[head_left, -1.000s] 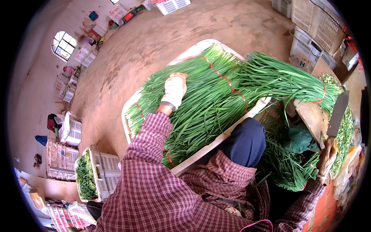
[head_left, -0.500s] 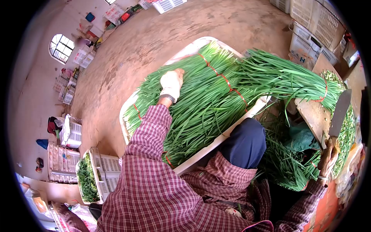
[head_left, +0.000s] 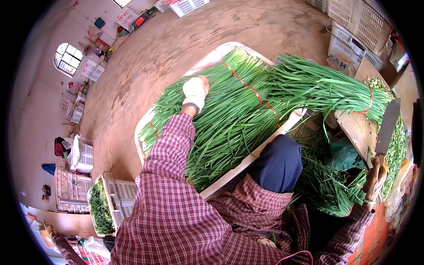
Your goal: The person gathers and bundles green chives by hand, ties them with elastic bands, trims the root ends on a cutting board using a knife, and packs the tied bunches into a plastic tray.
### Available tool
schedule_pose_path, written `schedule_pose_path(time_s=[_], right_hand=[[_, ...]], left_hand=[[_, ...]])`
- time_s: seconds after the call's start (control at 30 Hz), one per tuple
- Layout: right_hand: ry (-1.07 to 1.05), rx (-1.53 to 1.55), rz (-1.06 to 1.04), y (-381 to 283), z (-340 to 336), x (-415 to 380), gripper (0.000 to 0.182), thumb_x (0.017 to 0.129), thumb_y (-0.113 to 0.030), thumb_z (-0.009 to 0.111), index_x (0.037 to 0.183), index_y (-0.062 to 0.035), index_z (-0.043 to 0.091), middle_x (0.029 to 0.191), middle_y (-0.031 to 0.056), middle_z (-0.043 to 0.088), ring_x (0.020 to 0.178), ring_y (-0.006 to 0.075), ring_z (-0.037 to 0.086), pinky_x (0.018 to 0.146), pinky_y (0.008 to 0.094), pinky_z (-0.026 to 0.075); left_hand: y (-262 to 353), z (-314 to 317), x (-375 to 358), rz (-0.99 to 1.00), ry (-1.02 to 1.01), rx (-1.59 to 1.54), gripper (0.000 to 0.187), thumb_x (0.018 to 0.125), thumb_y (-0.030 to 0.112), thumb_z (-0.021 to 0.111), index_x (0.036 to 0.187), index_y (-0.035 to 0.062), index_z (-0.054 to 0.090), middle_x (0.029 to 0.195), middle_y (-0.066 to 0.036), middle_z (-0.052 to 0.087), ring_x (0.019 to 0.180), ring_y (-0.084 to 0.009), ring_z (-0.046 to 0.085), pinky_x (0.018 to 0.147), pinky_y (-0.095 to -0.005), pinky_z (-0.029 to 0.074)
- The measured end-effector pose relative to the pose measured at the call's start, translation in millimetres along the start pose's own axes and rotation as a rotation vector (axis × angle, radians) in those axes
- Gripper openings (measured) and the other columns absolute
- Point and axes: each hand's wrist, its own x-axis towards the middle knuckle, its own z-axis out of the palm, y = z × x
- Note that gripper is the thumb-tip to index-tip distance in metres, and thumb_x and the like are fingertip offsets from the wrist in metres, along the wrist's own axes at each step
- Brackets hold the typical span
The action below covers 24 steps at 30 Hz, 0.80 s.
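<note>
My left hand (head_left: pixel 195 92), in a pale glove, rests on long green garlic chives (head_left: pixel 225 119) that fill a white crate (head_left: pixel 140 132). Its fingers look curled in; whatever lies under them is hidden. Red ties (head_left: pixel 251 87) bind the bunches. At the far right my right hand (head_left: pixel 374 182) grips a knife (head_left: pixel 388 128) by its handle, the broad blade pointing up. Just left of the blade, a tied bunch of chives (head_left: pixel 329 86) lies from the crate's rim across to a wooden board (head_left: pixel 357 132).
Loose chives (head_left: pixel 329 185) and a green bag (head_left: pixel 346 154) lie beside my knee (head_left: pixel 278 163). Cut pieces (head_left: pixel 399 159) are heaped by the knife. Stacked crates (head_left: pixel 353 48) stand at the upper right. Another crate with greens (head_left: pixel 102 205) and someone's hand (head_left: pixel 51 229) appear lower left.
My left hand stays on the chives, nearly in place. The view has shifted slightly. At lower left, the other person's hand has come into view. The knife remains in my right hand.
</note>
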Motion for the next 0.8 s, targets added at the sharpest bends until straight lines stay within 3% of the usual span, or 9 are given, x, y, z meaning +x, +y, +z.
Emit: schedule_pose_path(time_s=[0.17, 0.37, 0.5, 0.53, 0.57, 0.67, 0.7, 0.73, 0.8], right_hand=[[0.041, -0.038, -0.064, -15.4, 7.4, -6.6, 0.049, 0.101, -0.045, 0.057, 0.104, 0.0025, 0.067, 0.073, 0.001, 0.052, 0.052, 0.006, 0.038, 0.047, 0.026, 0.029], [0.052, -0.041, -0.119, -24.1, 10.2, -9.8, 0.048, 0.101, -0.044, 0.056, 0.1, 0.003, 0.064, 0.074, 0.002, 0.053, 0.052, 0.0063, 0.038, 0.048, 0.0263, 0.029], [0.062, -0.125, -0.16, -24.7, 7.4, -11.1, 0.045, 0.101, -0.042, 0.056, 0.105, 0.0023, 0.066, 0.079, 0.0048, 0.06, 0.053, 0.0064, 0.04, 0.048, 0.0261, 0.03], [0.076, -0.082, -0.189, -6.4, 6.0, -8.7, 0.04, 0.101, -0.037, 0.058, 0.108, 0.0013, 0.068, 0.079, 0.0036, 0.061, 0.053, 0.0062, 0.042, 0.048, 0.0255, 0.031], [-0.034, 0.053, -0.021, -17.8, 0.9, -10.7, 0.035, 0.101, -0.032, 0.06, 0.117, -0.0013, 0.066, 0.084, 0.0033, 0.063, 0.055, 0.0057, 0.042, 0.048, 0.0234, 0.033], [0.001, 0.202, 0.025, -25.5, 7.8, -15.9, 0.038, 0.1, -0.026, 0.061, 0.13, -0.0031, 0.057, 0.094, 0.0069, 0.067, 0.053, 0.0074, 0.047, 0.048, 0.0241, 0.041], [0.008, 0.181, -0.024, -24.7, 8.4, -14.7, 0.034, 0.099, -0.026, 0.061, 0.122, -0.0006, 0.062, 0.086, 0.0061, 0.067, 0.054, 0.0087, 0.051, 0.047, 0.026, 0.041], [-0.031, -0.002, -0.005, -34.0, 3.1, -14.3, 0.033, 0.097, -0.028, 0.061, 0.112, 0.0013, 0.066, 0.074, 0.0048, 0.065, 0.053, 0.0098, 0.052, 0.047, 0.0277, 0.041], [0.071, 0.106, -0.085, -48.6, 12.5, -20.4, 0.035, 0.096, -0.031, 0.061, 0.107, 0.0009, 0.068, 0.067, 0.0027, 0.06, 0.05, 0.0102, 0.05, 0.046, 0.0278, 0.039]], left_hand=[[3.0, 4.0, 16.6, -0.086, -0.093, 0.14, 0.008, 0.077, 0.017, 0.075, 0.083, 0.013, 0.073, 0.077, -0.014, 0.07, 0.075, -0.0349, 0.069, 0.069, -0.0426, 0.054], [9.0, 21.8, 17.9, -0.042, 0.19, 0.447, 0.012, 0.081, 0.02, 0.064, 0.08, 0.0116, 0.072, 0.08, -0.017, 0.071, 0.073, -0.0376, 0.069, 0.068, -0.046, 0.056], [1.5, 15.9, 14.5, -0.311, 0.004, 0.047, 0.018, 0.084, 0.021, 0.059, 0.082, 0.0129, 0.074, 0.087, -0.021, 0.072, 0.082, -0.0377, 0.072, 0.075, -0.0465, 0.058], [1.1, 5.3, 10.5, -0.349, -0.029, 0.031, 0.026, 0.09, 0.02, 0.053, 0.09, 0.0032, 0.073, 0.091, -0.023, 0.074, 0.081, -0.0375, 0.074, 0.077, -0.0463, 0.06], [-5.3, -4.3, 5.3, -0.329, -0.029, -0.011, 0.028, 0.09, 0.021, 0.053, 0.086, 0.0034, 0.074, 0.088, -0.023, 0.073, 0.081, -0.0397, 0.073, 0.075, -0.0471, 0.059], [-27.3, -13.4, 0.6, -0.23, 0.292, -0.453, 0.026, 0.093, 0.02, 0.058, 0.079, 0.0022, 0.071, 0.063, -0.01, 0.063, 0.056, -0.0134, 0.054, 0.053, -0.0317, 0.044], [2.8, -62.3, -10.0, -0.379, 0.063, -0.916, 0.017, 0.092, 0.019, 0.064, 0.086, 0.005, 0.071, 0.071, -0.001, 0.065, 0.058, -0.0069, 0.051, 0.052, -0.0242, 0.04], [29.5, -95.8, -17.2, -0.302, -0.004, -1.033, 0.007, 0.092, 0.015, 0.066, 0.093, 0.0087, 0.07, 0.08, 0.005, 0.066, 0.061, -0.0026, 0.047, 0.054, -0.0186, 0.036], [100.3, -179.9, -40.8, 0.024, -0.37, -1.003, 0.006, 0.09, 0.011, 0.068, 0.093, 0.0063, 0.07, 0.086, 0.001, 0.07, 0.068, -0.0038, 0.054, 0.062, -0.0205, 0.044]])
